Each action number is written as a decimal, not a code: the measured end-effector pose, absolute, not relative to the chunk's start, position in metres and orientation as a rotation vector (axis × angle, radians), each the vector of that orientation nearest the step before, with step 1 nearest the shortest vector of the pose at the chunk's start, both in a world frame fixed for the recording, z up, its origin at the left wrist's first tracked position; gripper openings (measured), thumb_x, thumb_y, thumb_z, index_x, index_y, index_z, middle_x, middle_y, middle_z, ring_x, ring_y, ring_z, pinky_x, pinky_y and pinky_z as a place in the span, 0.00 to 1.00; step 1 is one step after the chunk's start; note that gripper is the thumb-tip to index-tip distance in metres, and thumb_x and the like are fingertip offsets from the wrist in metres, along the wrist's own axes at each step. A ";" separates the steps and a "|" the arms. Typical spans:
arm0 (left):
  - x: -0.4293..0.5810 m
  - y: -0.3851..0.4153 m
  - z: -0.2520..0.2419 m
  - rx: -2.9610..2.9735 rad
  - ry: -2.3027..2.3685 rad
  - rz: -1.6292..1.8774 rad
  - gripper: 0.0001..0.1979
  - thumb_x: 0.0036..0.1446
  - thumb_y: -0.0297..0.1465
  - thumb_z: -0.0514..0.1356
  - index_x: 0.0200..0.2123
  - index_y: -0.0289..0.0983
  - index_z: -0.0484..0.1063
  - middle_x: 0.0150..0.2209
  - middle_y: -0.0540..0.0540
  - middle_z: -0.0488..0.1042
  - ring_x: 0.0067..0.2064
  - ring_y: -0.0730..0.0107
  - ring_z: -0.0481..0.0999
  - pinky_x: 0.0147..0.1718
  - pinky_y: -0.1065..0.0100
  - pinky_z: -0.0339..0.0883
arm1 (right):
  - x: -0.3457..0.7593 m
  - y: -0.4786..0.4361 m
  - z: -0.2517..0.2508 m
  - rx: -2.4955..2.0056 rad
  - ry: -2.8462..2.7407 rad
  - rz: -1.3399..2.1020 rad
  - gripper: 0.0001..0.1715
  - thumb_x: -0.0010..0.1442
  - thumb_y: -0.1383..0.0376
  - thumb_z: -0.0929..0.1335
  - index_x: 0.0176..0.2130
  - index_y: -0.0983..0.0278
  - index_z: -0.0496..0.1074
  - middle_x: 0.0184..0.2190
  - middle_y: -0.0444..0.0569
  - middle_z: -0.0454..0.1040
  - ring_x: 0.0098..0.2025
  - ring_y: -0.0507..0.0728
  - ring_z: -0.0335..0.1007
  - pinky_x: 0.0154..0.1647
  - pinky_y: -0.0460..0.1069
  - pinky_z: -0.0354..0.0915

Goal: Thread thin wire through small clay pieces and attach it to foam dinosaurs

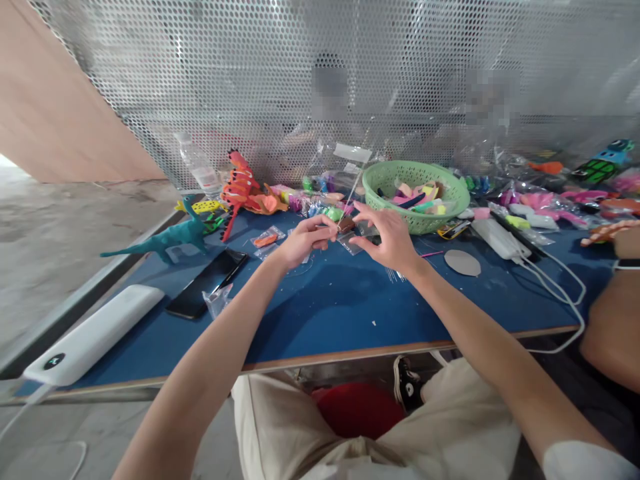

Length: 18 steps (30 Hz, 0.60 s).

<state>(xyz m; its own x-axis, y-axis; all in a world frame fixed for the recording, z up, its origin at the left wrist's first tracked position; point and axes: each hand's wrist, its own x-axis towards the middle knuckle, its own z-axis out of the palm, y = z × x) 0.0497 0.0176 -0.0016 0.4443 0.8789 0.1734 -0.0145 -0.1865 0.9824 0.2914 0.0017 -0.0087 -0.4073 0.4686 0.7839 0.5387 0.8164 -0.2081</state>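
Both my hands are raised over the blue table (pixel 320 307), meeting at a small brown piece of clay (pixel 346 225) in a clear plastic bag (pixel 356 240). My left hand (pixel 303 240) pinches the brown piece from the left with closed fingers. My right hand (pixel 385 237) grips the clear bag from the right, thumb and forefinger closed on it and the other fingers fanned upward. A green basket (pixel 450 190) with coloured clay pieces stands just behind my right hand.
A teal clay dinosaur (pixel 173 239), an orange-red dragon figure (pixel 243 190), a black phone (pixel 205 283), a white power bank (pixel 95 337), and a second one (pixel 497 239) with cables lie around. Many clay bags line the perforated metal screen. Another person's arm (pixel 613 320) is at right.
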 end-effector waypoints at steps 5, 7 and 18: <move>0.045 0.018 -0.002 1.572 0.725 0.750 0.09 0.54 0.37 0.66 0.31 0.39 0.72 0.29 0.47 0.72 0.26 0.75 0.65 0.25 0.70 0.59 | 0.290 0.004 -0.006 -0.704 -2.249 -0.043 0.33 0.69 0.60 0.67 0.69 0.51 0.56 0.57 0.49 0.74 0.56 0.64 0.70 0.57 0.61 0.64; 0.044 0.017 -0.001 1.568 0.711 0.679 0.09 0.54 0.37 0.67 0.32 0.39 0.72 0.29 0.48 0.71 0.27 0.75 0.66 0.26 0.70 0.59 | 0.290 0.002 -0.005 -0.606 -2.311 0.013 0.26 0.70 0.62 0.66 0.65 0.51 0.63 0.56 0.48 0.75 0.56 0.62 0.71 0.57 0.60 0.65; 0.047 0.011 -0.002 1.513 0.640 0.433 0.13 0.48 0.39 0.71 0.30 0.38 0.74 0.25 0.49 0.71 0.26 0.73 0.68 0.23 0.70 0.56 | 0.282 -0.006 -0.009 -0.402 -2.242 0.396 0.07 0.69 0.60 0.67 0.43 0.53 0.77 0.40 0.45 0.79 0.44 0.56 0.75 0.50 0.54 0.70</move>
